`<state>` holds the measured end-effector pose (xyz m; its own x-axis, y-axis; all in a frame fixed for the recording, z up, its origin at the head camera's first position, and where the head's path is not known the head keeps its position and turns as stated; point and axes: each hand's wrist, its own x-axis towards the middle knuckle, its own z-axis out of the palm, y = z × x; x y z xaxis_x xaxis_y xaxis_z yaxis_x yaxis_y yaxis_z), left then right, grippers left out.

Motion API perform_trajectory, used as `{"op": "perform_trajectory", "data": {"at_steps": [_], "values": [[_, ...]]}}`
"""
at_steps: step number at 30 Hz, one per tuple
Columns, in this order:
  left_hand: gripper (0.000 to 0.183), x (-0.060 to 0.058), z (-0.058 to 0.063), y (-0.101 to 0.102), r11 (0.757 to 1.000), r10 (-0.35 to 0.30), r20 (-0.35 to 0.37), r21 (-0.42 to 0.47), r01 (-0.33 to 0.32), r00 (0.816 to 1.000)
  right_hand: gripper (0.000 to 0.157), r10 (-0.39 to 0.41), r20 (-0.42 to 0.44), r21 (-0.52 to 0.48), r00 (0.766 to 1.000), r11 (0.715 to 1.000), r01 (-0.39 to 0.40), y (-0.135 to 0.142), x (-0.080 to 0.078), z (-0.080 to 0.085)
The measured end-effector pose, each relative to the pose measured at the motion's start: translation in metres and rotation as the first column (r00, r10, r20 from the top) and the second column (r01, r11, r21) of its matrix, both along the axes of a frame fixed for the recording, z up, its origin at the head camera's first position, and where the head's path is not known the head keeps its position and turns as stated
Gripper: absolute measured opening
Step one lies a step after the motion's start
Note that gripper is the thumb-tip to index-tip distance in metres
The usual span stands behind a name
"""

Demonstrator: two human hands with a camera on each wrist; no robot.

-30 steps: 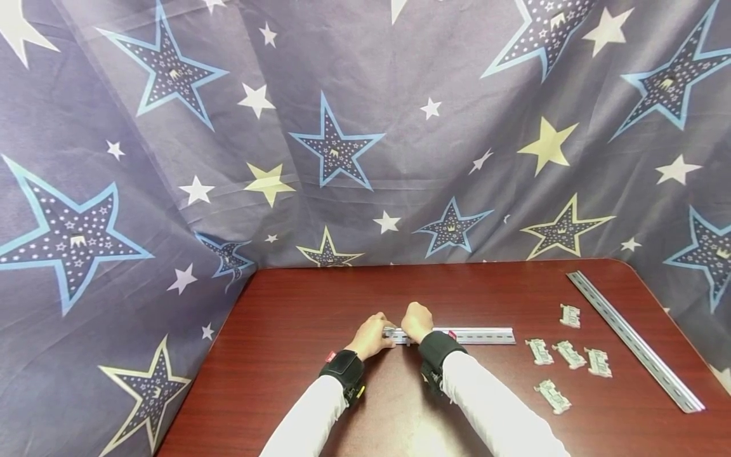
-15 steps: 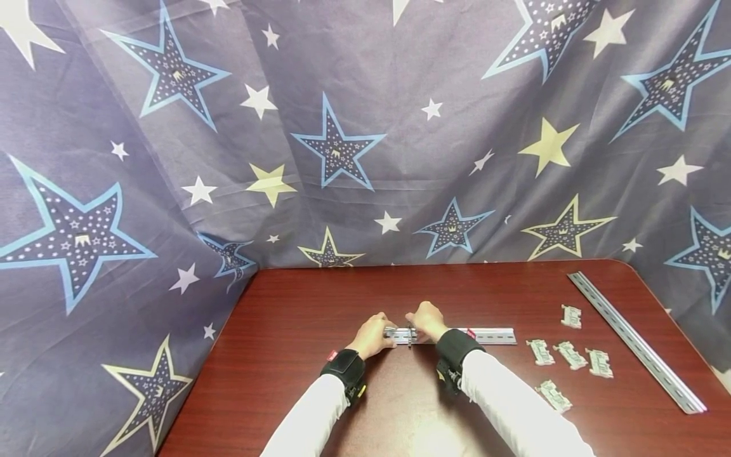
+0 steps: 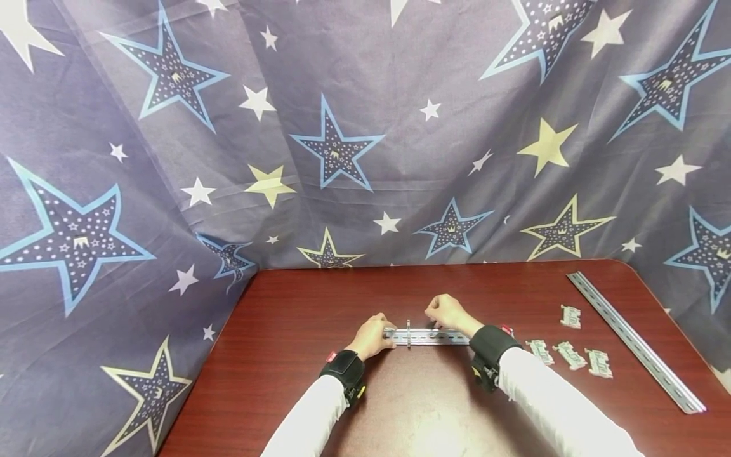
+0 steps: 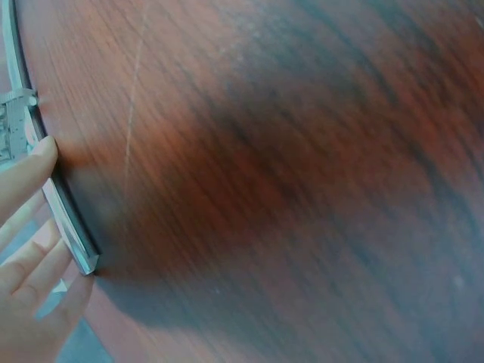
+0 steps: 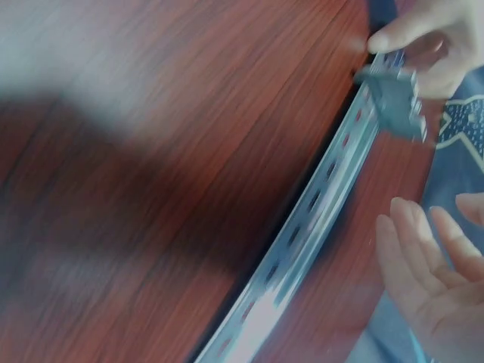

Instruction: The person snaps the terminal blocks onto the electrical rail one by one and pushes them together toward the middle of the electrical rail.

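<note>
A slotted metal DIN rail (image 3: 440,337) lies crosswise on the table in front of me. My left hand (image 3: 372,336) grips its left end, thumb along the near edge and fingers on the far side, as the left wrist view shows. One grey-green terminal block (image 5: 395,100) stands upright across the rail, a little right of the left hand. My right hand (image 3: 448,312) is off the block, hovering over the far side of the rail farther right. In the right wrist view its fingers (image 5: 408,242) are spread loosely with nothing between them. The right forearm covers the rail's right end.
Several terminal blocks lie loose on the right, among them one block (image 3: 570,316) farther back and another (image 3: 598,363) nearer. A second, longer DIN rail (image 3: 636,343) slants along the table's right side. A star-patterned cloth (image 3: 365,127) hangs behind the table.
My right hand has let go of the terminal block and moved right along the rail, leaving the block standing there in view. The left hand has kept its grip.
</note>
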<state>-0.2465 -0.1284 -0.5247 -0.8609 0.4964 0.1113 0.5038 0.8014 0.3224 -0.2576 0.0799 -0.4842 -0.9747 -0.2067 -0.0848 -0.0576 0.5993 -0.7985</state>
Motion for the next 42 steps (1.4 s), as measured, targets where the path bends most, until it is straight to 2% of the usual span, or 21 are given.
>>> {"op": "perform_trajectory", "data": {"at_steps": [9, 28, 42], "values": [[0.030, 0.000, 0.001, -0.001, 1.000, -0.001, 0.002, 0.003, 0.001, 1.000, 0.013, -0.020, -0.033, -0.020, 0.999, 1.000, 0.019, 0.047, -0.003, 0.007], [0.031, 0.000, 0.000, 0.000, 1.000, 0.018, 0.006, -0.020, -0.018, 1.000, 0.016, -0.092, -0.107, 0.075, 0.990, 0.992, 0.100, 0.135, -0.005, 0.004], [0.032, -0.001, 0.001, 0.001, 1.000, 0.005, 0.000, -0.028, -0.005, 1.000, 0.021, -0.193, -0.210, 0.174, 0.958, 0.957, 0.231, 0.187, 0.003, 0.002]]}}
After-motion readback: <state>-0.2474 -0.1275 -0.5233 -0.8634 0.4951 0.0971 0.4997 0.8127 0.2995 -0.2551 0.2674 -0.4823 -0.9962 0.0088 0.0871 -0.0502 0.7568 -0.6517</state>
